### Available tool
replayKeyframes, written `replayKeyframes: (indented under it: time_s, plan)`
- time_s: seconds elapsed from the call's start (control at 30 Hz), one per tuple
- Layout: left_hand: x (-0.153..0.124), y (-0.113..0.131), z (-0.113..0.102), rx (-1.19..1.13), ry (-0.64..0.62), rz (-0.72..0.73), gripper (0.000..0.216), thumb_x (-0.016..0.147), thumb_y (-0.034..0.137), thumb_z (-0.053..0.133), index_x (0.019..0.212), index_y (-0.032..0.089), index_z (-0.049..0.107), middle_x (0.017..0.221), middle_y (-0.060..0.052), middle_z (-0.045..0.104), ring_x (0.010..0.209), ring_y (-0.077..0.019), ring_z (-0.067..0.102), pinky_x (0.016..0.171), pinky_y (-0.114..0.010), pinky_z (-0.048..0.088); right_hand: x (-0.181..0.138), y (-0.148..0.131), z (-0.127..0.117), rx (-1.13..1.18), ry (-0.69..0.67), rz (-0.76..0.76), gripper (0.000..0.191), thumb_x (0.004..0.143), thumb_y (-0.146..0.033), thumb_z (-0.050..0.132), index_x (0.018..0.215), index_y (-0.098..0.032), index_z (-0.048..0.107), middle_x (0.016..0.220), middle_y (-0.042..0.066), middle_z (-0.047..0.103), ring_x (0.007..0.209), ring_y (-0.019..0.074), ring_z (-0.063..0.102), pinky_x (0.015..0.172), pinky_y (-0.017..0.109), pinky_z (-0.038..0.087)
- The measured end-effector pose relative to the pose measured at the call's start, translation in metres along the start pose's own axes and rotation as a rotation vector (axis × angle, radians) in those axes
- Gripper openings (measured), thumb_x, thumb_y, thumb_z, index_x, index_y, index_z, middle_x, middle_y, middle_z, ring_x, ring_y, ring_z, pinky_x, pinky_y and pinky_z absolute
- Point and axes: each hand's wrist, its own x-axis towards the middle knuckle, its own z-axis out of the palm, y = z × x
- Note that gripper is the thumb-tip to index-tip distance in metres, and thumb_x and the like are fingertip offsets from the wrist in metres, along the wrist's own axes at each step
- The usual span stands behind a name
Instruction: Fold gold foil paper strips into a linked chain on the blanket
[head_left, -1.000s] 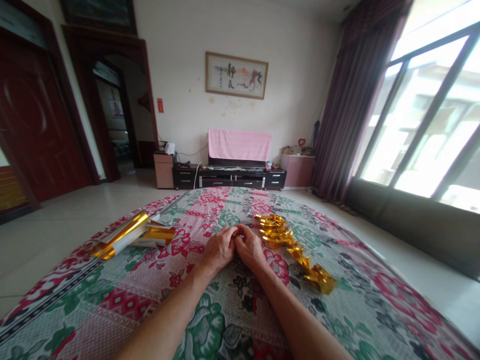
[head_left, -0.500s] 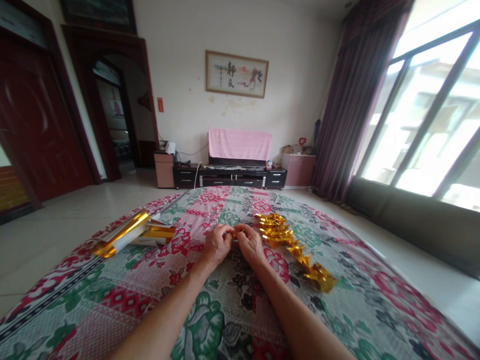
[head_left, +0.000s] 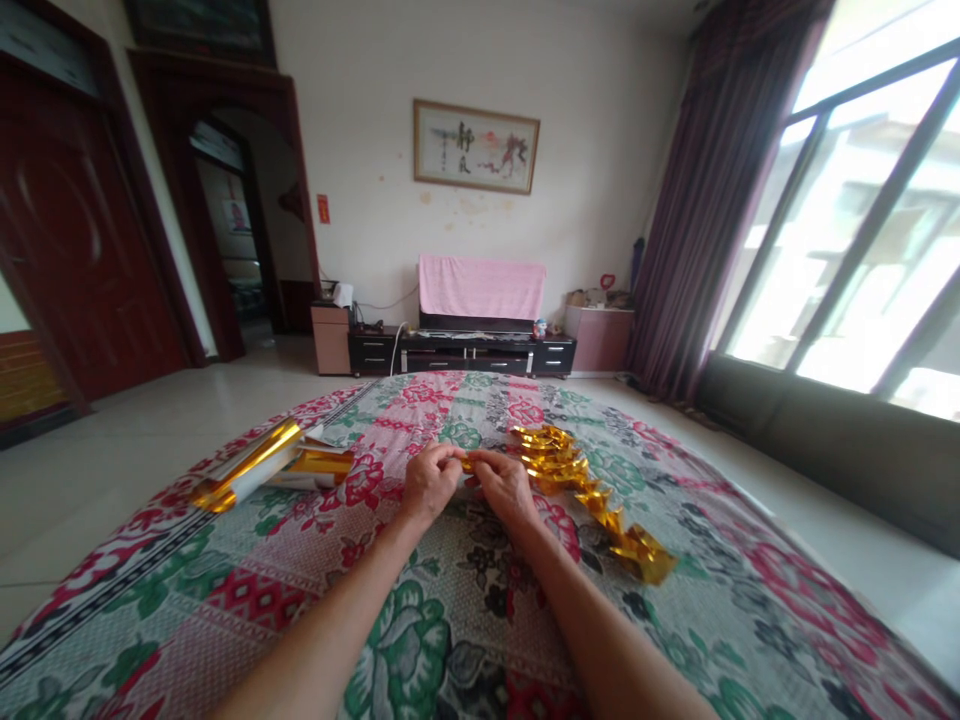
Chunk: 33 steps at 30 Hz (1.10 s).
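Between our two hands, at the centre of the cloth, we pinch a small gold foil piece (head_left: 467, 464). Our left hand (head_left: 433, 483) grips it with thumb and fingers from nine o'clock; our right hand (head_left: 504, 486) pinches it from three o'clock. Our fingertips nearly meet, knuckles up, with most of the foil hidden behind them. The sliver we can see has its long axis lying crosswise, from nine to three. Our forearms reach in from seven and five o'clock, with the wrists just above the flowered tablecloth (head_left: 405, 650).

Just beyond our right hand, a row of folded gold pieces (head_left: 555, 472) begins at about two o'clock and slants round to four, the pieces overlapping. Over at nine o'clock, apart from our left hand, lie gold-and-white sheets (head_left: 322, 465); on them a curled gold sheet (head_left: 251, 468) points its far end towards one or two o'clock.

At twelve o'clock, past the table edge, we see a black cabinet (head_left: 373, 353) with its drawers closed, their contents hidden. A pink cloth (head_left: 482, 287) hangs above it, below a framed picture (head_left: 476, 147).
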Motion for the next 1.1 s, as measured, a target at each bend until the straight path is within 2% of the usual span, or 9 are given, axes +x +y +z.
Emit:
replayKeyframes:
  time_s: [0.13,0.4,0.63,0.73,0.87,1.1]
  plan:
    - [0.003,-0.003,0.0,-0.132,-0.136,-0.218,0.024,0.071,0.019,0.05,0.088,0.017,0.068,0.071,-0.001,0.069,0.06,-0.0121,0.063,0.06,-0.022,0.05,0.001,0.004,0.0,-0.006,0.02,0.0,0.038,0.075,-0.037,0.045,0.098,-0.016,0.067,0.076,0.004,0.07,0.059,0.0145,0.064,0.05,0.02,0.049]
    - [0.003,-0.003,-0.004,-0.308,-0.261,-0.407,0.028,0.072,0.018,0.049,0.094,0.017,0.067,0.071,-0.002,0.07,0.058,-0.0125,0.064,0.051,-0.02,0.047,0.002,0.006,0.0,-0.024,-0.01,0.015,0.036,0.076,-0.036,0.044,0.096,-0.017,0.068,0.073,0.002,0.069,0.059,0.014,0.064,0.05,0.02,0.049]
    - [0.004,-0.001,-0.006,-0.355,-0.311,-0.451,0.033,0.073,0.02,0.049,0.101,0.014,0.065,0.066,-0.003,0.07,0.06,-0.0146,0.065,0.049,-0.021,0.047,0.003,0.003,-0.001,0.022,-0.04,0.065,0.036,0.075,-0.034,0.044,0.097,-0.016,0.067,0.077,0.002,0.069,0.064,0.0156,0.065,0.05,0.021,0.051]
    - [0.004,-0.003,-0.004,-0.35,-0.327,-0.466,0.034,0.073,0.021,0.048,0.103,0.014,0.064,0.061,-0.002,0.069,0.059,-0.0153,0.065,0.047,-0.021,0.046,0.004,0.004,-0.002,-0.004,-0.04,0.067,0.036,0.075,-0.033,0.043,0.097,-0.017,0.067,0.071,0.001,0.069,0.058,0.0138,0.063,0.05,0.02,0.05]
    - [0.004,0.0,-0.005,-0.385,-0.321,-0.515,0.033,0.073,0.019,0.048,0.101,0.013,0.065,0.068,-0.004,0.07,0.061,-0.0151,0.065,0.046,-0.02,0.045,0.004,0.004,-0.003,-0.047,-0.031,0.076,0.037,0.075,-0.033,0.043,0.098,-0.017,0.067,0.068,0.001,0.068,0.05,0.0125,0.06,0.048,0.021,0.048]
    - [0.004,0.005,-0.009,-0.449,-0.333,-0.536,0.031,0.074,0.015,0.048,0.098,0.014,0.066,0.073,-0.004,0.071,0.067,-0.0148,0.067,0.049,-0.019,0.045,0.004,0.003,-0.003,-0.026,-0.053,0.073,0.037,0.075,-0.034,0.045,0.098,-0.017,0.067,0.073,0.002,0.069,0.055,0.0142,0.062,0.051,0.023,0.05]
